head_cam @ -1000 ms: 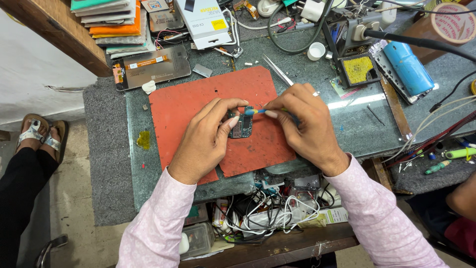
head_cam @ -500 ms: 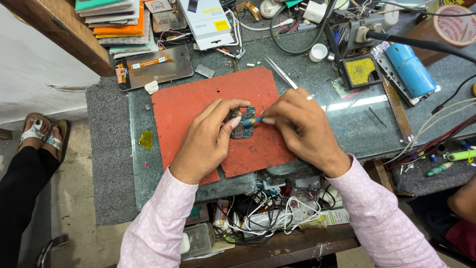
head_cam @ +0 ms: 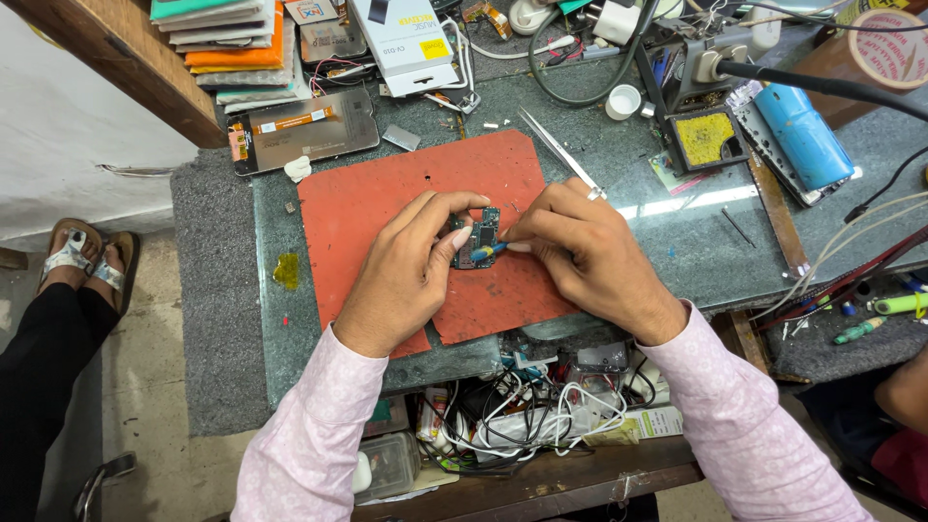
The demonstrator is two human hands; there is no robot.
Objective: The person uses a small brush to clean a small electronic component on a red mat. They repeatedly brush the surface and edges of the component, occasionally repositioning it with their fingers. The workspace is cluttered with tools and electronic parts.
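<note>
A small dark circuit board [head_cam: 479, 236] lies on a red mat [head_cam: 367, 208] in the middle of the bench. My left hand [head_cam: 411, 271] pinches the board by its edges, thumb below and fingers above. My right hand [head_cam: 590, 253] grips a small tool with a blue and yellow tip [head_cam: 486, 252], and that tip rests on the board. Both wrists wear pale pink sleeves.
Metal tweezers [head_cam: 559, 150] lie at the mat's upper right corner. An opened phone [head_cam: 302, 130], a white box [head_cam: 404, 41], stacked packets [head_cam: 232, 43], a yellow sponge holder [head_cam: 708, 138] and a blue cylinder [head_cam: 800, 135] stand behind. Cables [head_cam: 522, 416] fill the shelf below. Another person's sandalled feet [head_cam: 85, 261] are at left.
Both hands stay on the board; the tool tip has shifted slightly along it. The view has drifted a little.
</note>
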